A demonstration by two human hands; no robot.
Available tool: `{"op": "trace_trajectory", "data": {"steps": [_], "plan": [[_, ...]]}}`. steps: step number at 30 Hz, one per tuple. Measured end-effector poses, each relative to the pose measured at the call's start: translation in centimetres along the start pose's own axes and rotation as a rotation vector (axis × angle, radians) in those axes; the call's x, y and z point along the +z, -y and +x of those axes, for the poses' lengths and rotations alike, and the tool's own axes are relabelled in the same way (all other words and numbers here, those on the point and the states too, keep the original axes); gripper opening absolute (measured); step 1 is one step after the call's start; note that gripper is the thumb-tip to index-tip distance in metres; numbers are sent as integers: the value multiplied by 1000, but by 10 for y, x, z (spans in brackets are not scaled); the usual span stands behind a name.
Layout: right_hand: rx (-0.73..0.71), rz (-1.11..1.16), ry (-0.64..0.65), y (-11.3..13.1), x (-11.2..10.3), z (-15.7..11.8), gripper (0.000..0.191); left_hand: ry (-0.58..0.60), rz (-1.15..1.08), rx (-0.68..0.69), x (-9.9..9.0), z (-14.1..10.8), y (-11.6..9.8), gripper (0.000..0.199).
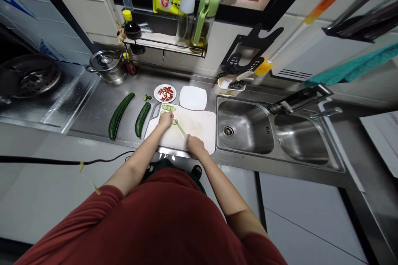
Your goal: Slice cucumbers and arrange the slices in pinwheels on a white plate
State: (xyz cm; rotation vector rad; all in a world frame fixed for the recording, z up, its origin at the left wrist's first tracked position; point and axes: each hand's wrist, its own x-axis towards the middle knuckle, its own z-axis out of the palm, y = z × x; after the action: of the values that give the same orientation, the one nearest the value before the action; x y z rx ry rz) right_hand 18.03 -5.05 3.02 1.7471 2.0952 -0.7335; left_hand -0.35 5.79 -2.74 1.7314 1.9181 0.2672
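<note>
My right hand (pixel 195 145) is wrapped round the handle of a kitchen knife (pixel 181 130), whose blade points up and left over a white cutting board (pixel 199 126). At the blade's tip is a round cucumber slice (pixel 175 121). Just left of that slice, my left hand (pixel 166 120) has its fingers curled together; what they hold, if anything, is too small to make out. Beyond the left hand, a row of cucumber slices (pixel 168 108) lies on the board, with more partly hidden by the hand.
Two whole cucumbers (pixel 120 116) (pixel 143 119) and small cucumber ends (pixel 147 97) lie left of the board. Behind it are a plate of chopped red pieces (pixel 165 93) and a white square plate (pixel 193 98). A double sink (pixel 245 126) is right; a lidded pot (pixel 108 67) stands back left.
</note>
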Motion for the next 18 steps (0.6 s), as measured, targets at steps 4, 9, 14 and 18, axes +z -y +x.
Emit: {"op": "trace_trajectory", "data": {"steps": [4, 9, 14, 18], "plan": [[5, 9, 9, 5, -3, 4, 30, 12, 11, -6, -2, -1, -2, 20], [9, 10, 23, 5, -6, 4, 31, 25, 7, -9, -5, -2, -3, 21], [3, 2, 20, 2, -5, 2, 29, 23, 8, -1, -5, -2, -4, 19], [14, 2, 28, 4, -6, 3, 30, 25, 9, -5, -4, -1, -3, 18]]}}
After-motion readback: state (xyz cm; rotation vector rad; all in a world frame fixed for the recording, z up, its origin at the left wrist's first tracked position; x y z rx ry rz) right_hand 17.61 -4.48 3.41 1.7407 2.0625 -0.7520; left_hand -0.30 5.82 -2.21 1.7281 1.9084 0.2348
